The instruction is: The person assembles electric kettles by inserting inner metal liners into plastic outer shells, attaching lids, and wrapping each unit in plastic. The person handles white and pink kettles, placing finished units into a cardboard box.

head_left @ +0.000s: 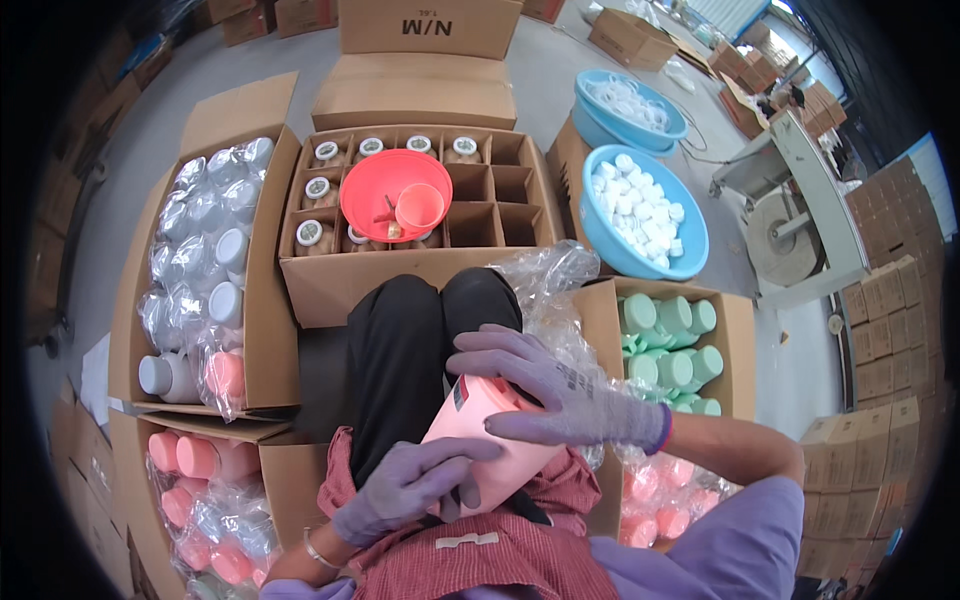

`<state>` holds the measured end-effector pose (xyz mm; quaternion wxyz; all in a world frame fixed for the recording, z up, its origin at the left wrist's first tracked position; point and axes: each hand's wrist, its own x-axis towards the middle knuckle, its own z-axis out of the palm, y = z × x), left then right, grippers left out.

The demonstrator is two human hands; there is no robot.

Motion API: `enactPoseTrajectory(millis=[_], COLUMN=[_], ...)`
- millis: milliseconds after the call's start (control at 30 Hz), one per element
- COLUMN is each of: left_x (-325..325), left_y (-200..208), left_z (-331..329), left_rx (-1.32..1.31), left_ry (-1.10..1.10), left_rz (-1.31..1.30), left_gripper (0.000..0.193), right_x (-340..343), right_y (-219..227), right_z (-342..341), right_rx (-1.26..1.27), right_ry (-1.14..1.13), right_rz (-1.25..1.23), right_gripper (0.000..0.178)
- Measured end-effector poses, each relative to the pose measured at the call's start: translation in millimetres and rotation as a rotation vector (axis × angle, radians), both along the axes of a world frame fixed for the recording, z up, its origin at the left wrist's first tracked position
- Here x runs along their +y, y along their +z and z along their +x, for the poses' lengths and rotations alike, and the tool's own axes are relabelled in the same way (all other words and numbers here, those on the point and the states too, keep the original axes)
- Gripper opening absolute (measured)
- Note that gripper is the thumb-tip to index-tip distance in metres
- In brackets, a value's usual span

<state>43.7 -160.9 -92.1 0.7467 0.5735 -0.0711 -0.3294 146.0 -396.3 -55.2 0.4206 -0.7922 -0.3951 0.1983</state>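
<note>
A pink plastic container (507,472) lies tilted across my lap, with a small dark label (461,393) near its upper end. My left hand (405,488), in a purple-grey glove, is closed around its lower left side. My right hand (565,395), gloved alike, bends over the container's upper end, its fingers and thumb against it. That hand covers much of the upper end, so I cannot see whether it is capped. Beyond my knees, a red bowl (365,190) rests on a divided carton (335,280), holding a pink cup (420,207) and small pieces.
Jars with pale lids (318,187) fill some carton cells. Wrapped clear bottles (205,215) fill a carton at left; pink bottles (198,456) lie below. Green bottles (675,370) stand at right. Blue basins hold white caps (640,205) and translucent rings (628,103). A machine (800,220) stands beyond.
</note>
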Motion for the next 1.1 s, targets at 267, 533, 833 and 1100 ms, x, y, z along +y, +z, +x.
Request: enactPoseTrajectory(millis=[267, 533, 833, 1100], left_x=[33.7, 17.3, 48.1, 31.7], left_y=[6.7, -32.4, -16.2, -27.4], left_z=[40.2, 83.5, 6.3, 55.4], left_rx=[0.228, 0.144, 0.277, 0.188], left_ry=[0.105, -0.288, 0.289, 0.102], left_rz=[0.157, -0.127, 0.033, 0.055], left_gripper=[0.042, 0.030, 0.047, 0.055], right_x=[-2.0, 26.5, 58.9, 153.1], right_y=[30.8, 60.9, 25.6, -189.8], right_z=[13.7, 0.8, 99.8, 245.7], right_rx=[-0.204, -0.648, 0.185, -0.374], right_ry=[0.281, 0.659, 0.365, 0.124], right_rz=[0.064, -0.254, -0.170, -0.536], right_gripper=[0.025, 0.021, 0.029, 0.046])
